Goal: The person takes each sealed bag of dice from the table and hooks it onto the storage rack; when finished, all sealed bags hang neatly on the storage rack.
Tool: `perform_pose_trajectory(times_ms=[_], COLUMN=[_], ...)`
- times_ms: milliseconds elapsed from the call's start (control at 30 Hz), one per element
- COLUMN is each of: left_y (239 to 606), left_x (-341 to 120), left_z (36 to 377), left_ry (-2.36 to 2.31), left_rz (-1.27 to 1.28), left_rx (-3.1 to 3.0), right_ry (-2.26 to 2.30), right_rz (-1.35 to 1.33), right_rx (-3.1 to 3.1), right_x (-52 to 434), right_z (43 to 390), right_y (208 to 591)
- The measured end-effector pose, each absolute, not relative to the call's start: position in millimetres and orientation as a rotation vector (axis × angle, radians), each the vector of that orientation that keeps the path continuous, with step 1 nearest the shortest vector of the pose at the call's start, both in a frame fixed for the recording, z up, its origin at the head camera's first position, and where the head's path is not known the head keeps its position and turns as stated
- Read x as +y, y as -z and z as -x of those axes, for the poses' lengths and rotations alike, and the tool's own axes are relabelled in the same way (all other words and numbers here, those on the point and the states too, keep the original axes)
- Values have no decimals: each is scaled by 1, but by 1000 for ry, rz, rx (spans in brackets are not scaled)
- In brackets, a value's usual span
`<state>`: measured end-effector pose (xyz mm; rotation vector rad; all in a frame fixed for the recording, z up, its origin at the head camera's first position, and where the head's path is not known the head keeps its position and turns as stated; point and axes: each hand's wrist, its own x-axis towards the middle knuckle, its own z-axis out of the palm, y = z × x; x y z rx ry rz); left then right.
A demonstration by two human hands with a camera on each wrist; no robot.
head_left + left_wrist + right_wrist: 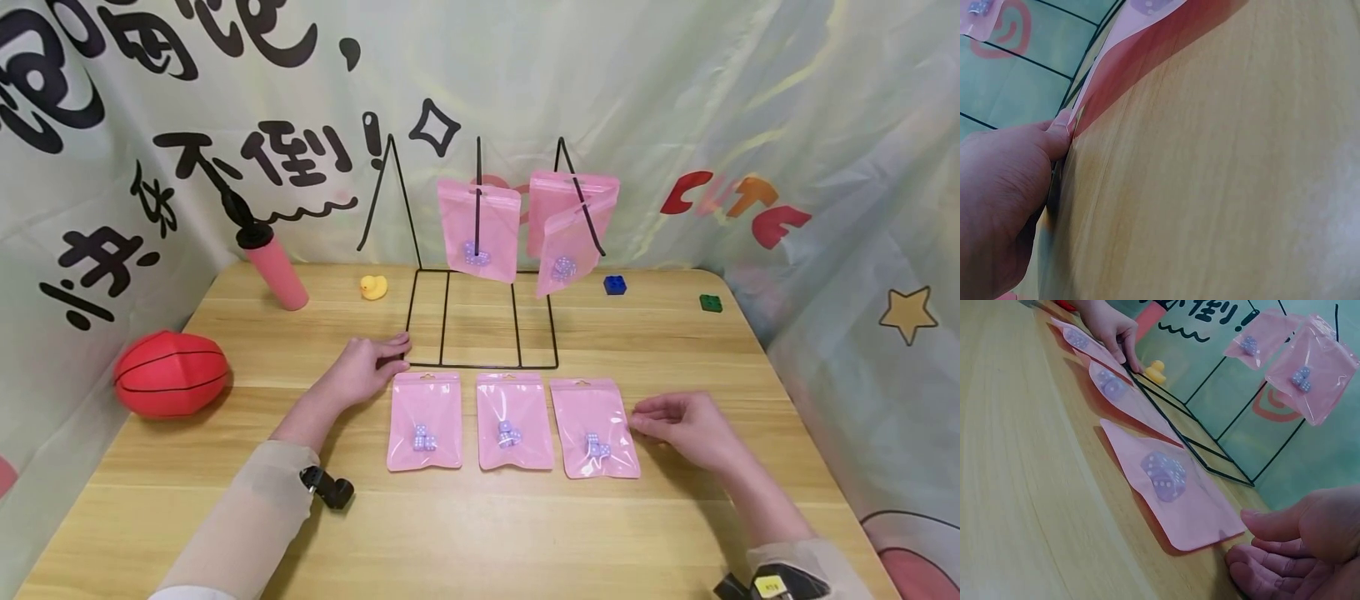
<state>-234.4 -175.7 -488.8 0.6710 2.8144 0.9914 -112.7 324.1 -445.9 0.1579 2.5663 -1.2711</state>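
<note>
Your light is bright and even; soft shadows sit under the pouches (pixel 510 421), and the left wrist view blurs close up.

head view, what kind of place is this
Probably a staged tabletop recording booth: a wooden table walled by printed cartoon backdrop sheets, with props such as a wire display rack and pink pouches.

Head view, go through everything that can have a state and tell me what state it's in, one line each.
Left hand: resting on the table, fingers at the wire rack's front corner.
Right hand: relaxed, holding nothing, beside the right flat pouch.
Wire rack: upright.
Hanging pink pouches: three on the pegs, one tilted.
Flat pink pouches: three lying in a row.
Red ball: partly deflated.
Pink pump: leaning.
</note>
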Motion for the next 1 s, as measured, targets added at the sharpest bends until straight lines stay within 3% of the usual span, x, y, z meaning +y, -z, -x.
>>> perform_pose_trajectory(times_ms=[333, 1000], left_y=[489, 491], left_x=[-177, -177], left_z=[235, 235], left_ry=[-981, -998], left_rz=[-669, -666], left_rx=[2825, 2811], right_ry=[1337, 1425], right_rz=[-278, -58], right_rx=[2455, 2424], right_x=[308, 318], right_z=[120, 120], right_y=[447, 439])
